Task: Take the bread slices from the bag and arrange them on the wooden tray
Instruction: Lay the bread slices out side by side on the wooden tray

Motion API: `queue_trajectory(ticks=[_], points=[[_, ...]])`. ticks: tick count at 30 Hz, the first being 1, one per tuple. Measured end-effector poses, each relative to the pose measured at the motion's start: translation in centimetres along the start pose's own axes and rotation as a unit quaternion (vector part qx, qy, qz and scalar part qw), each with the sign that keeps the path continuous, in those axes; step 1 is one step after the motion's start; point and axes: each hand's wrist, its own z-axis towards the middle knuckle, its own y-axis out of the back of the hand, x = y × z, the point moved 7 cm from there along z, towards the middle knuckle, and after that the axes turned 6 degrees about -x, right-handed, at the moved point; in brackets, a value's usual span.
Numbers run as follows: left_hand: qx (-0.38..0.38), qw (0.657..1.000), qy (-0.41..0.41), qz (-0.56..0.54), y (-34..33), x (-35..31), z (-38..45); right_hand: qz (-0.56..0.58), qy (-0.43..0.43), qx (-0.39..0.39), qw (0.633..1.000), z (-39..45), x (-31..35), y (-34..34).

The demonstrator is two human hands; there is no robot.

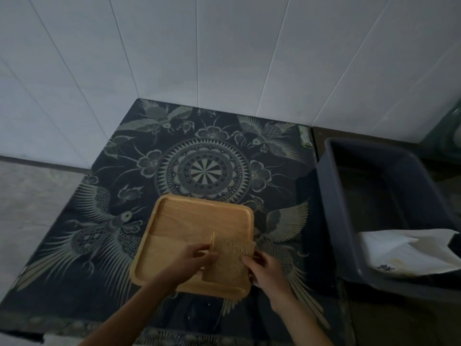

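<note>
Step in hand looks like placing; both hands work a stack of bread slices [230, 260] over the near right part of the wooden tray [189, 221]; left hand [197, 258] pinches one thin slice upright at the stack's left edge; right hand [262, 268] closed on the stack's right side. Rest of tray bare. Next move probably calls for peeling that slice free and laying it flat on open wood; crumbly, go gentle. White bag [409, 250] lies in grey bin [349, 196], well apart to the right; dark print on it, unreadable. Patterned cloth [199, 158] underneath; no brands legible.
</note>
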Motion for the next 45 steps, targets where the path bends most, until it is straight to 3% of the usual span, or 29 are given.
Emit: queue_trajectory(ticks=[11,26,38,45], points=[[-0.012,0.999,0.025,0.047,-1.0,1.8,1.0,-0.036,0.000,0.013,0.999,1.4,-1.9,-0.9],[-0.075,0.994,0.032,0.077,-1.2,2.5,1.5,-0.163,0.076,0.021,0.983,2.3,-1.6,-1.0],[-0.156,0.982,0.009,0.110,-0.4,2.5,0.4,-0.134,0.107,0.026,0.985,1.5,-0.5,0.2],[-0.186,0.975,0.009,0.121,-0.9,2.8,-0.6,-0.092,0.077,0.042,0.992,1.1,-1.1,0.0]])
